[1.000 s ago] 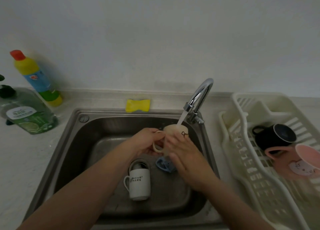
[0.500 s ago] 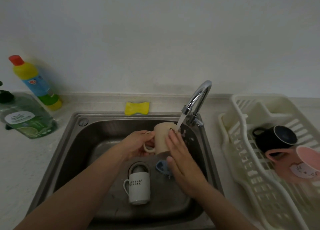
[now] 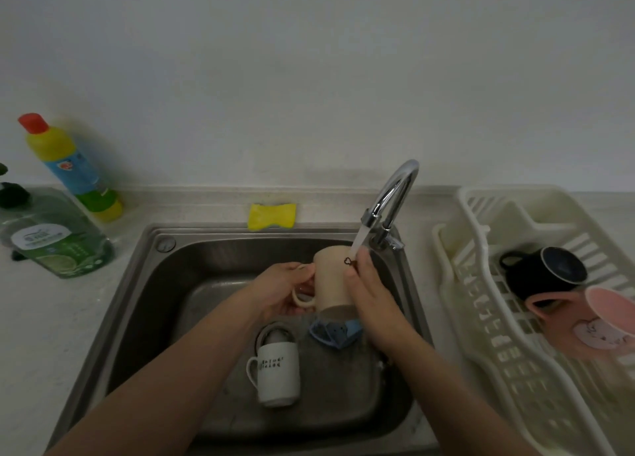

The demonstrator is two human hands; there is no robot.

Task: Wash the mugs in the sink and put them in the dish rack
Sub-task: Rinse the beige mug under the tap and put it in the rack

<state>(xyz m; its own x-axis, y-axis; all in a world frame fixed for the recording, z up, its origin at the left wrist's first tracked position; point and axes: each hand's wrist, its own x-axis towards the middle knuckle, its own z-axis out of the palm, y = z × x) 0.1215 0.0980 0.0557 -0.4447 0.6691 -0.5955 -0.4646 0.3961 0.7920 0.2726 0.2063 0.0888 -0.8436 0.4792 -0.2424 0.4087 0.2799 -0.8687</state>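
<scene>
A yellow sponge (image 3: 272, 216) lies on the counter behind the grip. Far left of it stand a yellow bottle (image 3: 70, 167) with a red cap and a green soap bottle (image 3: 56, 242).

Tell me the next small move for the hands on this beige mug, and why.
Probably turn the beige mug under the faucet stream. The left hand grips its handle, the right hand rubs its side, and water strikes only the upper edge.
</scene>
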